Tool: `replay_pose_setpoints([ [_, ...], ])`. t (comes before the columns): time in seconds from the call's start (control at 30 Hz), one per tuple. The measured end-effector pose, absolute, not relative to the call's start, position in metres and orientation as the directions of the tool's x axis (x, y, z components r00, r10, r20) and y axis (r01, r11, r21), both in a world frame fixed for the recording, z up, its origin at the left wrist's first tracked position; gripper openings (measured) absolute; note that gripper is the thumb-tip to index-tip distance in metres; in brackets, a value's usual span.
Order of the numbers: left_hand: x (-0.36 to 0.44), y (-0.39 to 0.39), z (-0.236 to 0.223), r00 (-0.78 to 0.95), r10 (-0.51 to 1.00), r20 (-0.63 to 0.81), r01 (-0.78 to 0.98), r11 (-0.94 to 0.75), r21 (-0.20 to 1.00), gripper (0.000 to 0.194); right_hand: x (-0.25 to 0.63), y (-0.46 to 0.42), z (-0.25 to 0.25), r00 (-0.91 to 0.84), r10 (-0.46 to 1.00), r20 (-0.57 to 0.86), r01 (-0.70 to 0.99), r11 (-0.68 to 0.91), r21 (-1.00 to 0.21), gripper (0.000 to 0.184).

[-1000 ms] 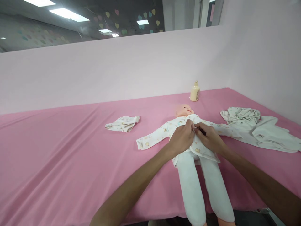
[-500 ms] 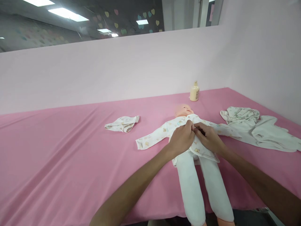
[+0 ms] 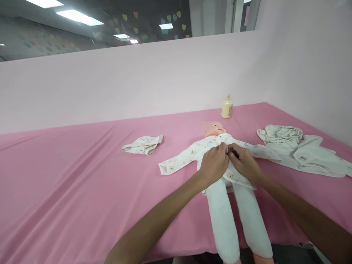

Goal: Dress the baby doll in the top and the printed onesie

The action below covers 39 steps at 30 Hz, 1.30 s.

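A table draped in pink cloth [image 3: 82,190] fills most of the view, its surface creased at left. Behind it rises a pale wall [image 3: 123,84], topped by a dark glass panel [image 3: 96,33] with ceiling lights and pastel heart shapes showing in it. Right of centre, a baby doll [image 3: 217,194] lies face up, head away from the person, white legs reaching over the table's near edge. It wears a white printed jacket [image 3: 205,146], sleeves spread to either side. The right-hand sleeve meets loose white fabric [image 3: 316,157], with a bunched white cloth [image 3: 283,134] next to it. The person's left hand [image 3: 216,163] and right hand [image 3: 243,161] meet over the doll's chest, fingertips drawn together in narrow pinches on the jacket's front; the exact bit held is hidden. Left of the doll lies a small printed garment [image 3: 143,145]. Smallest, a cream pump bottle [image 3: 227,109] stands upright beyond the doll's head.
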<state>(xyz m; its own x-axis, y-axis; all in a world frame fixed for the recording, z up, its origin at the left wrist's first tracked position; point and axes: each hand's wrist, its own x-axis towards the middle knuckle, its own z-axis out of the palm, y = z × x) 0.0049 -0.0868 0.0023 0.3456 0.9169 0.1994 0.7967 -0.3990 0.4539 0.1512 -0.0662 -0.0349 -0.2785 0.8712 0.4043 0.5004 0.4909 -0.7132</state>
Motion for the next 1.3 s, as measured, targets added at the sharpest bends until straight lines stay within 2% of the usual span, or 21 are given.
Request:
replay_pose_setpoints([
  [0.3, 0.007, -0.087, -0.004, 0.332, 0.907, 0.257, 0.802, -0.415, 0.429, 0.01, 0.149, -0.068, -0.035, -0.259, 0.859, 0.442, 0.507, 0.51, -0.695, 0.019],
  [0.67, 0.007, -0.087, -0.003, 0.346, 0.91, 0.228, 0.829, -0.41, 0.38, 0.011, 0.149, -0.067, -0.037, -0.242, 0.868, 0.433, 0.512, 0.493, -0.703, 0.016],
  [1.03, 0.002, -0.087, 0.008, 0.351, 0.921, 0.167, 0.779, -0.386, 0.493, 0.012, 0.151, -0.065, -0.038, -0.268, 0.875, 0.403, 0.489, 0.484, -0.726, 0.019],
  [1.3, 0.001, -0.088, 0.007, 0.359, 0.919, 0.164, 0.764, -0.391, 0.513, 0.011, 0.153, -0.066, -0.036, -0.294, 0.867, 0.402, 0.457, 0.497, -0.738, 0.019],
])
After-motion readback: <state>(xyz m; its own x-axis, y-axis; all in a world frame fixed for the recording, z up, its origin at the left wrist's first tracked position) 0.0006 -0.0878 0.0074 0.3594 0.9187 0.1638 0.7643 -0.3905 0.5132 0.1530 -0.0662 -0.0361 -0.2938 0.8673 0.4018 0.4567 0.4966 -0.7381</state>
